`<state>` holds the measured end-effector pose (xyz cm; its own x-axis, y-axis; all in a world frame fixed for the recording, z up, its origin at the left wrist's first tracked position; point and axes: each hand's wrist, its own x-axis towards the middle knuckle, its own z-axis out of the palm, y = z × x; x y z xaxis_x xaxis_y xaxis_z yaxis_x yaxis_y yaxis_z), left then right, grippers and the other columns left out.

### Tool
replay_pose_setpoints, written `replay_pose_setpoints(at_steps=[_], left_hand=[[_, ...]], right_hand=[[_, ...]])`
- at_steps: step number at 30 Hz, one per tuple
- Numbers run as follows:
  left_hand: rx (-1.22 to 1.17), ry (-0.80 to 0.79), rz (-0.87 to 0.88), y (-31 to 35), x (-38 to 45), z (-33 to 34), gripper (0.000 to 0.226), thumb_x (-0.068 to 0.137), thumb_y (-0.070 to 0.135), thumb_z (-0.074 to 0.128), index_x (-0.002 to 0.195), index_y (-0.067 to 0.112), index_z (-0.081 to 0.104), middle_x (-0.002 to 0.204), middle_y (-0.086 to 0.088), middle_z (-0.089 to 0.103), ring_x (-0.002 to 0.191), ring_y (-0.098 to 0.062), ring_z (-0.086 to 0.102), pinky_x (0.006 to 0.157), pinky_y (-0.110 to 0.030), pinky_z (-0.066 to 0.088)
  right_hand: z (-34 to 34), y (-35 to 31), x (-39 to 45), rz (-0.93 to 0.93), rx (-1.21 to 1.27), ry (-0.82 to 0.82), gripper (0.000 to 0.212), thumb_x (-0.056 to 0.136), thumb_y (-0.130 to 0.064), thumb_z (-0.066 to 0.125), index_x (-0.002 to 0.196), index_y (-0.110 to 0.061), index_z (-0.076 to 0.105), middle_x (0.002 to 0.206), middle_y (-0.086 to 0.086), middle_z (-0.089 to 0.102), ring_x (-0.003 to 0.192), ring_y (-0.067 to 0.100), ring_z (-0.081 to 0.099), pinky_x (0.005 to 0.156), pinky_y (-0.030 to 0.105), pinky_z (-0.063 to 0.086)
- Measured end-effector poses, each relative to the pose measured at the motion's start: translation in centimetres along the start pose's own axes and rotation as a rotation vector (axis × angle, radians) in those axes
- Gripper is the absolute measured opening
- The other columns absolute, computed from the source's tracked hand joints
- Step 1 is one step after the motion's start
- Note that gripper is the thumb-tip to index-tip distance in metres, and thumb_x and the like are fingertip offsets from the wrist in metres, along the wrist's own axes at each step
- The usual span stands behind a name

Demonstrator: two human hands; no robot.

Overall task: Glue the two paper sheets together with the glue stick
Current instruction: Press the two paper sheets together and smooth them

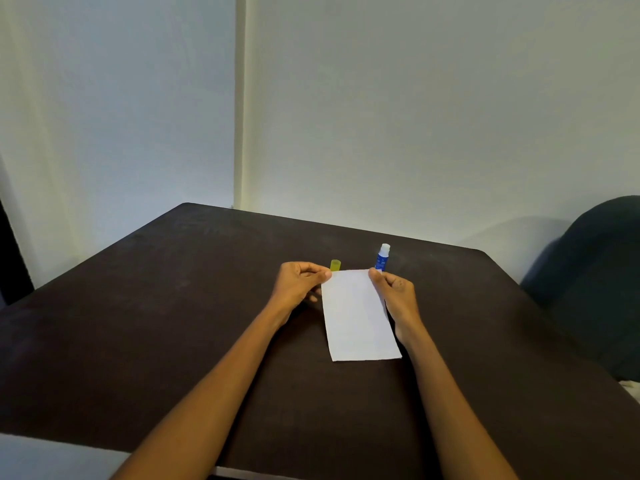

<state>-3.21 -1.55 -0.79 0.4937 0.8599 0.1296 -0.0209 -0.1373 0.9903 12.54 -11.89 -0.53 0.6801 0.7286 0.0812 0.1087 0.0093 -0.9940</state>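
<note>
A white paper sheet [358, 317] lies lengthwise on the dark table [173, 323]. My left hand [299, 282] pinches its far left corner and my right hand [394, 292] pinches its far right corner. I cannot tell whether a second sheet lies under it. The blue glue stick [382, 257] stands upright just beyond my right hand, uncapped, with its white tip showing. Its yellow cap [335, 265] stands behind the sheet's far left corner.
A dark chair back [595, 282] rises at the table's right side. Pale walls close off the far edge of the table. A dark object [10, 258] stands at the left edge.
</note>
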Motion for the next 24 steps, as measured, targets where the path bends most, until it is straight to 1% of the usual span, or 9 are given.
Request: replay_pose_setpoints(at_steps=[3, 6, 8, 11, 13, 16, 19, 22, 24], left_hand=[[-0.005, 0.040, -0.002, 0.0, 0.1, 0.0, 0.010, 0.083, 0.018, 0.068, 0.090, 0.013, 0.073, 0.076, -0.001, 0.073, 0.061, -0.011, 0.066, 0.050, -0.022, 0.053], [-0.012, 0.081, -0.017, -0.3, 0.2, -0.1, 0.015, 0.083, 0.017, 0.068, 0.094, 0.008, 0.072, 0.076, -0.001, 0.073, 0.061, -0.012, 0.066, 0.051, -0.024, 0.054], [0.089, 0.122, 0.036, -0.3, 0.1, 0.1, 0.020, 0.084, 0.021, 0.067, 0.098, 0.008, 0.071, 0.086, 0.002, 0.073, 0.073, -0.012, 0.067, 0.061, -0.026, 0.055], [0.555, 0.328, 0.380, -0.4, -0.3, 0.6, 0.036, 0.088, 0.037, 0.058, 0.117, 0.016, 0.061, 0.117, 0.001, 0.064, 0.110, -0.015, 0.057, 0.094, -0.034, 0.044], [0.708, 0.402, 0.611, 0.0, -0.6, 1.0, 0.042, 0.089, 0.041, 0.055, 0.122, 0.015, 0.059, 0.124, -0.002, 0.062, 0.117, -0.017, 0.055, 0.106, -0.039, 0.031], [0.769, 0.339, 0.705, 0.1, -0.8, 1.4, 0.035, 0.085, 0.040, 0.060, 0.111, 0.018, 0.067, 0.110, 0.000, 0.070, 0.105, -0.017, 0.062, 0.108, -0.043, 0.026], [0.757, 0.237, 0.676, -0.2, -0.9, 1.4, 0.022, 0.082, 0.041, 0.064, 0.092, 0.023, 0.073, 0.088, 0.003, 0.073, 0.086, -0.013, 0.064, 0.109, -0.041, 0.021], [0.662, 0.217, 0.637, -0.2, -0.7, 1.4, 0.017, 0.081, 0.035, 0.067, 0.084, 0.020, 0.075, 0.080, 0.001, 0.073, 0.076, -0.011, 0.063, 0.109, -0.037, 0.022], [0.560, 0.263, 0.598, -0.1, -0.5, 1.3, 0.014, 0.082, 0.031, 0.068, 0.081, 0.019, 0.075, 0.080, 0.002, 0.073, 0.072, -0.002, 0.057, 0.106, -0.033, 0.025]], right_hand=[[0.2, 0.0, 0.0, 0.076, 0.059, -0.004, 0.026, 0.092, -0.043, 0.052, 0.083, -0.021, 0.064, 0.079, -0.001, 0.069, 0.072, 0.014, 0.065, 0.060, 0.026, 0.048], [0.1, 0.2, -0.1, 0.030, 0.050, -0.053, 0.018, 0.090, -0.039, 0.056, 0.084, -0.024, 0.065, 0.082, -0.003, 0.069, 0.075, 0.011, 0.066, 0.061, 0.022, 0.050], [0.0, 0.4, 0.0, -0.022, -0.001, -0.063, 0.011, 0.089, -0.033, 0.059, 0.085, -0.024, 0.066, 0.085, -0.004, 0.068, 0.076, 0.008, 0.065, 0.059, 0.015, 0.049], [0.4, 0.7, 0.1, -0.138, -0.143, -0.026, 0.011, 0.089, -0.027, 0.060, 0.091, -0.020, 0.068, 0.083, -0.007, 0.066, 0.080, 0.009, 0.062, 0.064, 0.016, 0.047], [1.0, 0.8, -0.1, -0.227, -0.219, -0.012, 0.010, 0.086, -0.027, 0.065, 0.089, -0.020, 0.070, 0.079, -0.011, 0.067, 0.079, 0.007, 0.062, 0.064, 0.013, 0.044], [1.7, 0.7, -0.6, -0.335, -0.272, -0.058, 0.012, 0.081, -0.029, 0.071, 0.085, -0.018, 0.075, 0.073, -0.015, 0.068, 0.074, -0.004, 0.063, 0.057, 0.007, 0.046], [1.8, 0.6, -0.9, -0.386, -0.289, -0.081, 0.018, 0.079, -0.032, 0.072, 0.086, -0.017, 0.076, 0.074, -0.007, 0.071, 0.072, 0.002, 0.065, 0.060, 0.009, 0.047], [1.8, 0.4, -0.8, -0.363, -0.280, -0.114, 0.016, 0.078, -0.029, 0.073, 0.087, -0.016, 0.076, 0.075, -0.008, 0.071, 0.074, 0.005, 0.066, 0.062, 0.011, 0.049], [1.7, 0.1, -0.7, -0.309, -0.250, -0.157, 0.009, 0.077, -0.028, 0.074, 0.084, -0.021, 0.076, 0.075, -0.010, 0.071, 0.076, 0.006, 0.066, 0.063, 0.013, 0.048]])
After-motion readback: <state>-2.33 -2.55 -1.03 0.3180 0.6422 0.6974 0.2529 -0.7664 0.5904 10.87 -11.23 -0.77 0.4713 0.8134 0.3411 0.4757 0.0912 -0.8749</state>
